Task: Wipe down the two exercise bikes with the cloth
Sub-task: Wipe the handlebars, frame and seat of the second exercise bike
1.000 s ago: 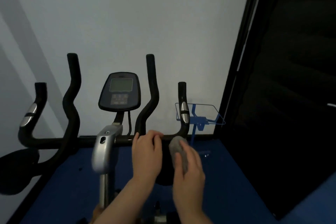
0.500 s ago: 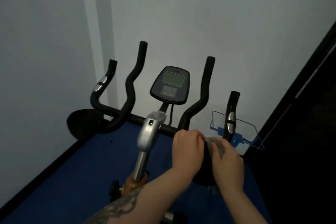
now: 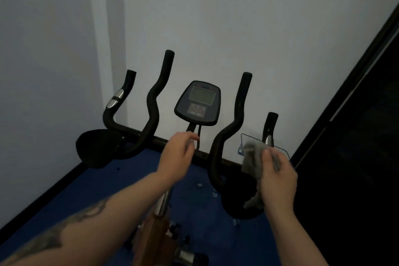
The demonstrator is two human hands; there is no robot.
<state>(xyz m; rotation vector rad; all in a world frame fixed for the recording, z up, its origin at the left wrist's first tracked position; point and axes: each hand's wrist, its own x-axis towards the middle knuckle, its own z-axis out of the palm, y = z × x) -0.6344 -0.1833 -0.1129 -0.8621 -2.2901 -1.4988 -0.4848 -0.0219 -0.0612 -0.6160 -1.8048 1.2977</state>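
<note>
An exercise bike stands in front of me, with black curved handlebars point(image 3: 226, 136) and a dark console point(image 3: 198, 103) in the middle. My right hand point(image 3: 277, 177) holds a grey cloth point(image 3: 251, 160) against the right end of the bar, just below the short upright grip point(image 3: 269, 127). My left hand point(image 3: 179, 153) hovers over the centre of the crossbar, in front of the console stem, fingers loosely curled and holding nothing. The silver stem of the bike is mostly hidden under my left forearm. Only one bike is in view.
A blue floor mat point(image 3: 90, 190) lies under the bike. White walls point(image 3: 237, 17) meet in a corner close behind the handlebars. A dark doorway or panel point(image 3: 356, 136) fills the right side. A blue wire holder point(image 3: 244, 142) sits behind the cloth.
My left hand has let go of the crossbar and moved left towards the console stem. My right hand has shifted right with the cloth, which now hangs more unfolded. The view has swung left.
</note>
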